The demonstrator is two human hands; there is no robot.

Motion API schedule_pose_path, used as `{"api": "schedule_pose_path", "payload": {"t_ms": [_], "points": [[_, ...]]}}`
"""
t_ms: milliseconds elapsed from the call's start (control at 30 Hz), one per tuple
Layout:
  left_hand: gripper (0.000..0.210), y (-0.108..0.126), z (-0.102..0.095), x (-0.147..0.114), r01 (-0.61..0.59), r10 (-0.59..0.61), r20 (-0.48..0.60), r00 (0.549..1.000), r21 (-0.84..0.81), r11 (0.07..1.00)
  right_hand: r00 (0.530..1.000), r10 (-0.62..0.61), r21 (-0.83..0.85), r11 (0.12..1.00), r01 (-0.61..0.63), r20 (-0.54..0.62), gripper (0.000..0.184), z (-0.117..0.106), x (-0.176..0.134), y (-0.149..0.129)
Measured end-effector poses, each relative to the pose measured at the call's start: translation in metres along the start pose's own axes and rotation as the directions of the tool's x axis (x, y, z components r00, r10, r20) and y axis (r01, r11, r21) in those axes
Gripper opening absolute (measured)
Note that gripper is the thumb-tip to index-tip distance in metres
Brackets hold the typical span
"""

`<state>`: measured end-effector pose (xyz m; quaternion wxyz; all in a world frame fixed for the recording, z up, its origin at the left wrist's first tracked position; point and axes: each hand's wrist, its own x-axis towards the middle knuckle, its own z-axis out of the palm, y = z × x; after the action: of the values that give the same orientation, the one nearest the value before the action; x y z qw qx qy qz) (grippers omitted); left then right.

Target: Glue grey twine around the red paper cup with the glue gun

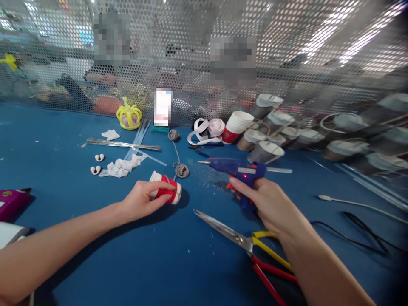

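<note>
My left hand [148, 196] grips a red and white paper cup [173, 196] lying on its side on the blue table, fingers wrapped over its wall. Grey cord [182, 171] runs from the cup's end into a small coil and on to a grey ball of cord [174, 135] behind. In my right hand [266, 197] is a blue glue gun [237, 168], its nozzle pointing left toward the cup but apart from it. A small red light glows on the gun, and a clear glue stick [279, 170] sticks out of its back. Below lie open scissors [236, 238] with yellow and red handles.
Wrapped cups [266, 152] crowd the right back, beside stacked paper cups [237, 123] and white ribbon [200, 132]. White lace [123, 166], metal wires [124, 144] and a yellow crown-shaped piece [129, 117] lie left. Cables [363, 229] cross the right. A perforated metal screen [191, 59] stands behind.
</note>
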<state>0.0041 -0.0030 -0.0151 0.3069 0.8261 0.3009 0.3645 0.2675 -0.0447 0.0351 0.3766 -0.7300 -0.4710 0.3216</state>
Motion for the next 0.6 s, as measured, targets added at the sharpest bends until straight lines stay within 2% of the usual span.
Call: {"api": "schedule_pose_path", "payload": {"t_ms": [67,133,233,333,433,600], "points": [[0.021,-0.001,0.001,0.0,-0.017,0.017,-0.011,1.0,0.022,1.0,1.0,0.011,0.034,0.999,-0.011,-0.01,0.035,0.0,0.01,0.004],[0.02,-0.002,0.001,-0.001,-0.049,0.05,-0.017,0.999,0.061,0.997,0.999,0.013,0.023,1.0,-0.013,0.035,0.035,0.003,0.017,0.007],[0.019,-0.001,0.002,-0.002,-0.116,0.12,-0.024,0.993,0.105,0.988,0.999,-0.007,-0.083,0.997,0.011,0.051,0.032,0.006,0.025,0.009],[0.018,0.0,0.002,-0.002,-0.181,0.188,-0.042,0.981,0.135,0.974,0.999,-0.05,-0.223,0.974,0.045,-0.017,0.029,0.007,0.033,0.011],[0.017,0.003,0.001,-0.004,-0.243,0.255,-0.053,0.966,0.169,0.955,0.987,-0.143,-0.387,0.917,0.103,-0.076,0.03,0.005,0.041,0.015],[0.017,0.008,0.0,-0.007,-0.347,0.365,-0.05,0.93,0.211,0.914,0.954,-0.28,-0.571,0.803,0.172,-0.107,0.031,0.005,0.045,0.021]]}}
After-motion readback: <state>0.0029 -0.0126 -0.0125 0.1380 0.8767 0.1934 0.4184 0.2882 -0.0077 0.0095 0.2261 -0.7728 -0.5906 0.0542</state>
